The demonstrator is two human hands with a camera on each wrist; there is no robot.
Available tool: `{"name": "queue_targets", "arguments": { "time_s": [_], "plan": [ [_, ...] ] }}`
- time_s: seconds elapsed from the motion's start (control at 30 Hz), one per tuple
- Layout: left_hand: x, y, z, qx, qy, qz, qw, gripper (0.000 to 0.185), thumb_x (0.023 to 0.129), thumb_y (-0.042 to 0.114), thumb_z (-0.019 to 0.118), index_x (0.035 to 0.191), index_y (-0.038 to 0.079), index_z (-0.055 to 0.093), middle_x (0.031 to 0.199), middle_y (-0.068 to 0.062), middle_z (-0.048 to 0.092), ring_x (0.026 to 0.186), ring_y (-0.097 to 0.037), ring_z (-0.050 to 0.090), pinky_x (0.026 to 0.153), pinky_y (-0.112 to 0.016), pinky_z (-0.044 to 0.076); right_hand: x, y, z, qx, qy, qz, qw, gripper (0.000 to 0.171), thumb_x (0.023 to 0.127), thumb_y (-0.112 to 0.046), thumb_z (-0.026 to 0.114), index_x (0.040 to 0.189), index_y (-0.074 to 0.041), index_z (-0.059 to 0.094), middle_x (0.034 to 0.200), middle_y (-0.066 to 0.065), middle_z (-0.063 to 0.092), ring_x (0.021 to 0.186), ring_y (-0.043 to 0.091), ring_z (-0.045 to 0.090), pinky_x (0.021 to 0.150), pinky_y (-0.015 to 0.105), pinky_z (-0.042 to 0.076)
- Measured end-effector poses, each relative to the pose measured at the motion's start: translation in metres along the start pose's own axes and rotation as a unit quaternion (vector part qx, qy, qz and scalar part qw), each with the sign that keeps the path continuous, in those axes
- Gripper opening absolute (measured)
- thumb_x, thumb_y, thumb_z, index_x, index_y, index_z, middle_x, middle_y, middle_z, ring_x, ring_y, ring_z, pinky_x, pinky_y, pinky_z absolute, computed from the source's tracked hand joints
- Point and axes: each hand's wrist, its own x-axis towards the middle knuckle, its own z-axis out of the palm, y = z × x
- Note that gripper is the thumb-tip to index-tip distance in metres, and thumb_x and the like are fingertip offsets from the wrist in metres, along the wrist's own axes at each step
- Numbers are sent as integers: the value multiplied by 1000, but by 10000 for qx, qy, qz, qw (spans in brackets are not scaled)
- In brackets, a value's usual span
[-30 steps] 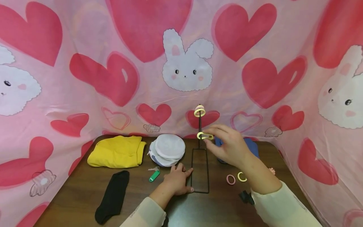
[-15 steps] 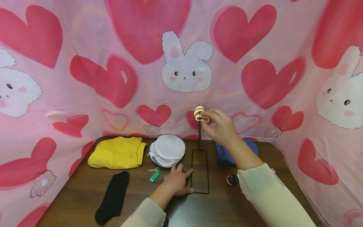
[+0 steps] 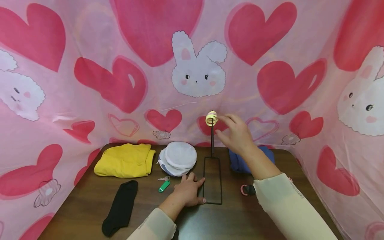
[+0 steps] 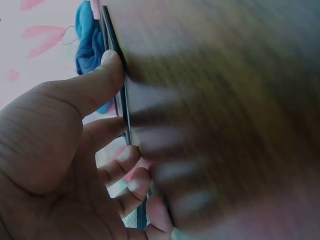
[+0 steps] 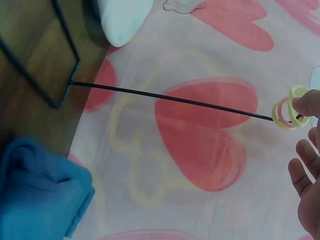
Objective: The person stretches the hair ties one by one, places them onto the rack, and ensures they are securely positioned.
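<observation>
A black wire stand (image 3: 212, 143) stands on the table, with a rectangular base and a tall upright. Yellow and pink hair ties (image 3: 211, 119) hang together on its hook near the top. Beside them is my right hand (image 3: 237, 135), its index fingertip right at the ties and its thumb apart below. In the right wrist view a digit overlaps the hair ties (image 5: 285, 112), while the other fingers bend loosely. My left hand (image 3: 188, 191) rests spread on the table, thumb and index finger touching the left side of the stand's base (image 4: 124, 100).
Folded yellow cloth (image 3: 124, 160), a round white mesh bag (image 3: 180, 156) and blue cloth (image 3: 240, 162) lie along the back. A black sock (image 3: 120, 206) and a key with green tag (image 3: 164, 186) lie left. A pink hair tie (image 3: 243, 190) lies right, partly hidden.
My right hand has raised a yellow hair tie up the upright to the other ties. That tie, stretched before, now hangs round among them, and the fingers have parted. The left hand stays put.
</observation>
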Motion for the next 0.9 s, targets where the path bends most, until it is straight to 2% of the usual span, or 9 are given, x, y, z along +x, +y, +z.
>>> {"name": "queue_targets", "arguments": {
  "time_s": [0.2, 0.4, 0.53, 0.6, 0.77, 0.9],
  "plan": [
    [0, 0, 0, 5, 10, 28, 10000, 83, 83, 62, 79, 155, 38, 49, 137, -5, 44, 122, -31, 41, 79, -63, 51, -33, -1, -16, 112, 15, 183, 9998, 49, 79, -12, 88, 125, -6, 71, 115, 10, 67, 87, 26, 65, 78, 45, 57],
    [-3, 0, -2, -41, 52, 12, 10000, 82, 82, 60, 80, 155, 36, 50, 138, -6, 44, 122, -32, 42, 79, -64, 51, -70, 10, -24, 193, -98, 81, 9997, 47, 77, -12, 89, 120, -7, 73, 113, 6, 70, 86, 21, 66, 75, 39, 57],
    [-4, 0, -2, -54, 51, 16, 10000, 82, 83, 59, 81, 155, 36, 50, 139, -6, 44, 123, -32, 42, 79, -64, 51, -97, 21, -28, 175, -403, 57, 9990, 50, 74, -13, 91, 121, -9, 73, 113, 3, 70, 86, 17, 65, 76, 26, 54],
    [-4, 0, -2, -63, 46, 24, 10000, 82, 83, 59, 81, 155, 36, 50, 139, -6, 44, 123, -31, 42, 79, -63, 50, -111, 27, -30, 222, -608, 82, 9979, 51, 74, -12, 92, 121, -11, 74, 113, 1, 70, 86, 15, 65, 76, 23, 53],
    [-3, 1, -2, -110, 8, 14, 9999, 81, 83, 59, 81, 155, 36, 51, 138, -6, 44, 123, -31, 41, 80, -63, 50, -144, 40, -37, 263, -1291, 356, 9906, 50, 75, -12, 92, 121, -16, 73, 112, -5, 70, 86, 14, 65, 73, 30, 55],
    [-3, 2, -3, -114, 10, 16, 9999, 82, 82, 59, 81, 155, 36, 51, 137, -5, 44, 122, -31, 41, 79, -63, 50, -162, 51, -42, 227, -1703, 612, 9832, 47, 77, -12, 92, 120, -14, 74, 111, -6, 70, 87, 13, 64, 71, 33, 55]
  ]
}}
